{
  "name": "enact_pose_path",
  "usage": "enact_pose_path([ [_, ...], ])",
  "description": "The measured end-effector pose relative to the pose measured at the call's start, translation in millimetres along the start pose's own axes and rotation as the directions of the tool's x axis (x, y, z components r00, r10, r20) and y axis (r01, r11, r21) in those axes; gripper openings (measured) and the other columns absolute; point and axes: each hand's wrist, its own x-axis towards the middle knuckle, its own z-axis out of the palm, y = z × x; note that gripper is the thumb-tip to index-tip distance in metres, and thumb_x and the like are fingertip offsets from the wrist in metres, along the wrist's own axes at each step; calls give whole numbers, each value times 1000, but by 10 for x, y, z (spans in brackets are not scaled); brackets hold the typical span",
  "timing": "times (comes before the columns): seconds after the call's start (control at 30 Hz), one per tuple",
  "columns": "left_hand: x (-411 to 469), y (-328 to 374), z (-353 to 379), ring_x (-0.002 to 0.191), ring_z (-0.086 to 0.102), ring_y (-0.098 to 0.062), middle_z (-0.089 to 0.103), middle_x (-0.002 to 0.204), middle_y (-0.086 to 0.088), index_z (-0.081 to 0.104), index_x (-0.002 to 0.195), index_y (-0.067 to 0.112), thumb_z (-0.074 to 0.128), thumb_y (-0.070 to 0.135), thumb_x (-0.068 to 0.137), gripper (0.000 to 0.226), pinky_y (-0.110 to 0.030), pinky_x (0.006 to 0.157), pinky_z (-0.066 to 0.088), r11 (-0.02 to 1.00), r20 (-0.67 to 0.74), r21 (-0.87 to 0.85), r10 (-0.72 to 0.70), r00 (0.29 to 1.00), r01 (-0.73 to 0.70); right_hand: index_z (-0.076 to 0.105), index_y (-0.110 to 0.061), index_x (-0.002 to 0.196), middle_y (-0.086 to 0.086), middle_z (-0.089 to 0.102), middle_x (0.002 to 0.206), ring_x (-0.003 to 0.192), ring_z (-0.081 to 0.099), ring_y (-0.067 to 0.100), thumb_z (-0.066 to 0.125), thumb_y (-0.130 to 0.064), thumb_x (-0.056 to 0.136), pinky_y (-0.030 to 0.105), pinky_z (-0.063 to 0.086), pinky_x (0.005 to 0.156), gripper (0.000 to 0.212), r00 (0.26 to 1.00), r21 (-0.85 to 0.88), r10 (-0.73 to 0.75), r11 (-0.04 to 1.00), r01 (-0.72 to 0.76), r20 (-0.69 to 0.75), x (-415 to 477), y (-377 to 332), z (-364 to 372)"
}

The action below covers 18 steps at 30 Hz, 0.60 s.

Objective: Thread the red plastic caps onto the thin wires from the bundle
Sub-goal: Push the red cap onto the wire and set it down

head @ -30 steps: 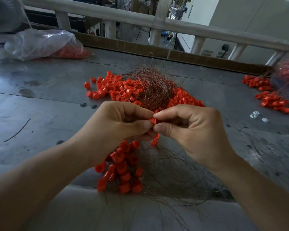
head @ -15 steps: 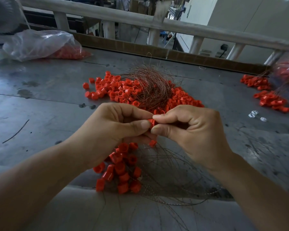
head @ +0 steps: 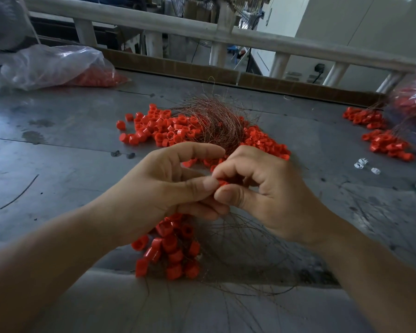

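Threading looked mid-step: right hand (head: 257, 188) pinched one red cap (head: 222, 183) between thumb and forefinger, above the counter's (head: 58, 164) near edge. Left hand (head: 168, 186) curled, thumb against that cap; wire grip unconfirmable. Next move probably needed fine tip-to-bore alignment.

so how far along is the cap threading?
Done: a cluster of caps, apparently threaded, sits among wires below the left hand. In hand: both it and the right hand pinch one red cap; whether a wire is through it cannot be seen. Left: a large loose cap pile beside the wire bundle, plus a bag of caps. Most remains.
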Motion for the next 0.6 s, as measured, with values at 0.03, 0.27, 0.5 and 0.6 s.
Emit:
enact_pose_path([
  [0.03,0,4,17,71,70,-26,71,77,-15,54,116,16,71,27,65,55,-24,58,55,1000,11,11,26,1000,-26,65,-14,87,-11,51,80,74,48,-4,61,-38,79,10,38,69,25,1000,-24,-6,1000,6,-12,3,-10,3],
  [0.27,-41,-50,117,68,70,-18,72,75,-4,43,118,40,72,34,60,65,-21,62,54,927,-43,347,168,985,-143,63,-9,84,-15,48,81,73,51,2,57,-14,81,15,43,67,8,1000,-95,14,995,-14,8,-36,-22,75],
  [0.5,-81,-40,110,64,70,-21,71,70,-7,39,124,48,68,28,67,67,-23,58,54,936,1,302,187,982,-179,55,-18,75,-15,45,74,67,46,0,59,-10,80,12,39,62,10,999,-52,-23,998,22,-31,-35,-81,114],
  [0.6,-79,-38,114,63,70,-20,71,68,-5,39,123,50,68,31,67,67,-24,58,55,930,-3,330,172,985,-161,58,-14,75,-15,45,74,67,44,-2,60,-8,79,12,37,63,7,1000,-74,-23,997,22,-19,-41,-74,106],
])
